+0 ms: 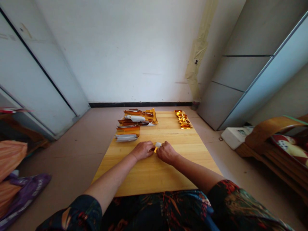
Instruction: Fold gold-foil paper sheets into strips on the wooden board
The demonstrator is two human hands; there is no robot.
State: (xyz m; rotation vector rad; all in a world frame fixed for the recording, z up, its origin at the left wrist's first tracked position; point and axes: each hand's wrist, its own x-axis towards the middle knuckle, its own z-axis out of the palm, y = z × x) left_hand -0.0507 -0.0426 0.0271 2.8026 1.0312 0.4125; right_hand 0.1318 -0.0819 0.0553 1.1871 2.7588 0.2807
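Over the middle of the wooden table, my left hand [143,150] and my right hand [166,152] face each other with curled fingers. Both pinch a small gold and white foil piece [157,145], mostly covered by the fingers. Beyond my left hand lie stacks of flat gold foil wrappers [131,129] and a bundle of white paper strips [126,138]. Farther back is a white paper roll or stack [135,118] among more gold foil. At the far right of the table sits a row of shiny, crumpled gold foil pieces [183,121].
The wooden table [154,179] has its near edge against my lap. A white wall [134,64] stands behind it. A grey cabinet [231,70], a white box [234,137] and a wooden seat [269,138] are on the right; orange and purple bags [29,192] lie left.
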